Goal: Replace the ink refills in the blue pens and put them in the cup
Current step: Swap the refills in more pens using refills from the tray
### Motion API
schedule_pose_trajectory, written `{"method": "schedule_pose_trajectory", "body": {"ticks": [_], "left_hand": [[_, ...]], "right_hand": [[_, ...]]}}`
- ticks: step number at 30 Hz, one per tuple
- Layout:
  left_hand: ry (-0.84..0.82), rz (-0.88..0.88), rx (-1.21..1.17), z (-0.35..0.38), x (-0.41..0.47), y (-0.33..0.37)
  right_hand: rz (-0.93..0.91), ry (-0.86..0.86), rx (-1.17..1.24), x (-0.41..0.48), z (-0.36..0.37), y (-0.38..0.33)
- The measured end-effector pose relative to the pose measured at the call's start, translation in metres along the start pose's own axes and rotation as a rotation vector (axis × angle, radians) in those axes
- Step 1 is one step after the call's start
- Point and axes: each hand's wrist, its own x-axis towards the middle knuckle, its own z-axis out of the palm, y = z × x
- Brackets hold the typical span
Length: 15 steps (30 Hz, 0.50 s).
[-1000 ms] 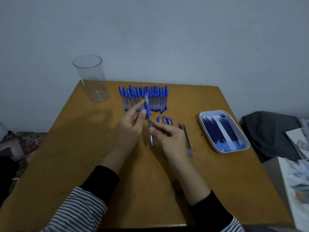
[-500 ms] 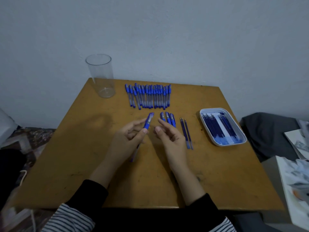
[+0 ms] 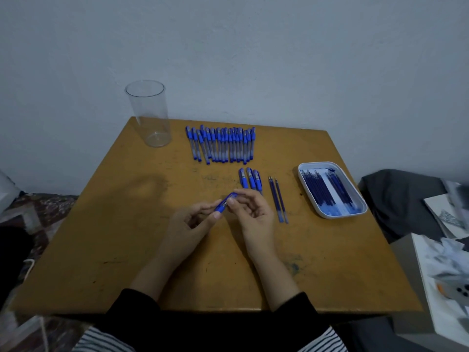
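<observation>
Blue is the pen (image 3: 225,202) held over the middle of the brown worktop (image 3: 121,237). The left grip (image 3: 193,224) pinches its near end, and the right grip (image 3: 253,217) pinches its far end. The clear cup (image 3: 149,115) stands at the far left corner. A row of pens (image 3: 220,144) lies at the back. Three pens (image 3: 250,179) lie just past the right grip, with two refills (image 3: 278,199) beside them. A white tray (image 3: 333,216) of refills sits to the right.

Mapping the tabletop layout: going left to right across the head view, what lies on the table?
Clear plastic cup → row of blue pens → two loose dark-blue ink refills → white rectangular tray of refills.
</observation>
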Motion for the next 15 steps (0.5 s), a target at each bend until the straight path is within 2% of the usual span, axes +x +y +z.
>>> {"method": "schedule_pose_trajectory", "body": {"ticks": [5, 12, 15], "left_hand": [[0.023, 0.02, 0.027, 0.0027, -0.0001, -0.002], [0.006, 0.191, 0.153, 0.0022, -0.0026, -0.0026], [-0.017, 0.161, 0.16, 0.0029, -0.0006, -0.0011]], "right_hand": [[0.001, 0.005, -0.013, 0.0002, -0.0005, 0.0011], [-0.033, 0.012, -0.111, -0.0006, -0.004, 0.0067], [-0.031, 0.026, -0.097, -0.0003, -0.0036, 0.0057]]}}
